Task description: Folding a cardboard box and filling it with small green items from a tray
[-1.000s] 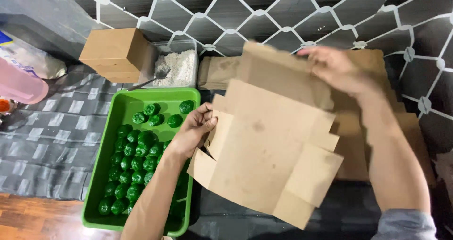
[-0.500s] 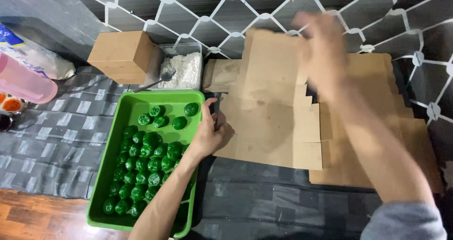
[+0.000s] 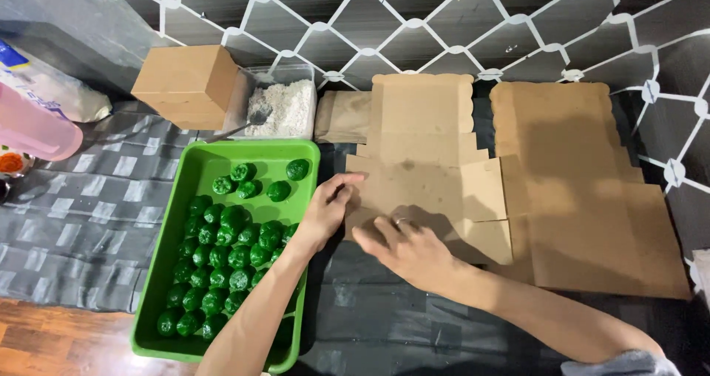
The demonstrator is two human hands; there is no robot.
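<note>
- Dark quilted wall panelling [image 3: 444, 14] crossed by white diamond lines backs a worktop [image 3: 89, 206] spread with a grey-and-black checked cloth; a strip of wooden floor [image 3: 59, 343] shows at the lower left.
- Flat on the worktop lies an unfolded brown cardboard box blank [image 3: 425, 161] with scalloped top edges and stepped side flaps.
- Left hand [image 3: 329, 206]: fingers loosely curled, fingertips touching the left edge of the cardboard blank; it does not grip anything that can be made out.
- Right hand [image 3: 407, 250]: palm down and fingers spread, pressing on the lower left flap of the same blank; a ring shows on one finger, and nothing is held in it.
- Just right of this blank lies a second flat brown cardboard sheet [image 3: 584, 198] of the same cut, the two overlapping slightly at the lower edge.
- Left of the hands, just beside the blank, stands a bright green rectangular plastic tray [image 3: 185, 191] holding many small round dark green balls [image 3: 222, 258], packed in rows toward the near end and loose at the far end.
- Behind the tray sits a closed brown cardboard cube box [image 3: 188, 84], and beside it a clear plastic container of white powder [image 3: 281, 106].
- A folded brown paper bag [image 3: 342, 116] lies between that container and the blank.
- At the far left edge, a pink plastic vessel [image 3: 33, 128] and a white sack [image 3: 55, 91].
</note>
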